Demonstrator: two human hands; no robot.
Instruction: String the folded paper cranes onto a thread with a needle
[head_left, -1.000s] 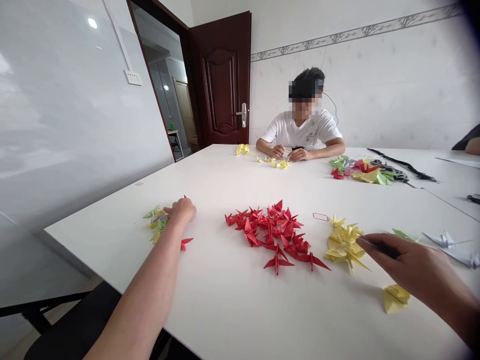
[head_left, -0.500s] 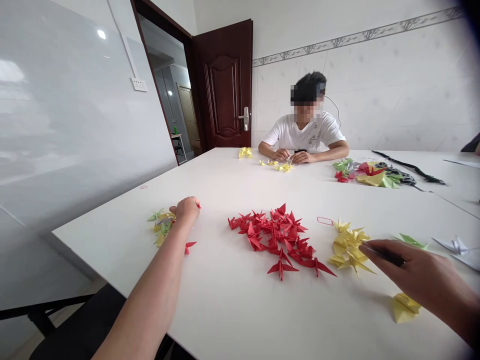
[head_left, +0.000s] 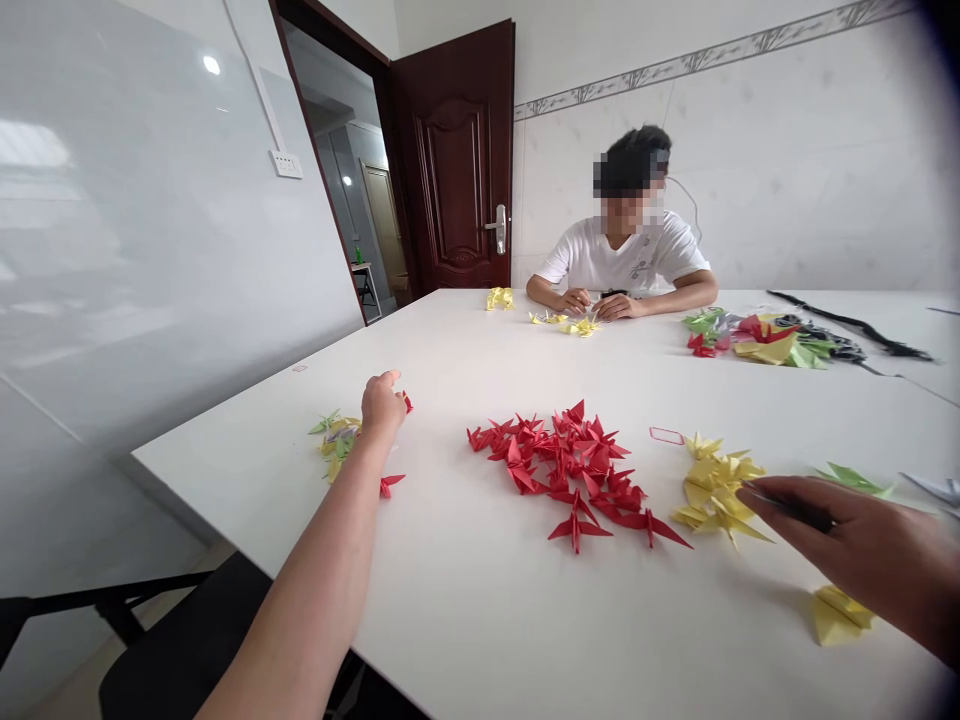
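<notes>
Stretched out at the left, my left hand [head_left: 382,404] has a finger extended and looks open. Just beyond its far side is a red paper crane [head_left: 407,401], partly hidden by the hand. Another red crane [head_left: 390,485] lies by my left wrist, near a small group of green and yellow cranes [head_left: 334,446]. My right hand [head_left: 847,535] is closed on a slim dark object [head_left: 796,512], mostly covered by the fingers. Its fingertips reach the edge of a heap of yellow cranes [head_left: 716,485]. Between my hands spreads a pile of red cranes [head_left: 559,455].
Across the white table [head_left: 465,610] a person [head_left: 622,250] handles yellow cranes [head_left: 581,326]. Mixed folded papers and dark cord [head_left: 780,340] lie at the far right. A single yellow folded piece [head_left: 840,614] sits below my right hand. A black chair [head_left: 180,640] stands at the left.
My left hand has moved slightly forward, and its finger now points out, with the red crane showing beside it. My right hand keeps its place by the yellow heap. The view has shifted slightly.
</notes>
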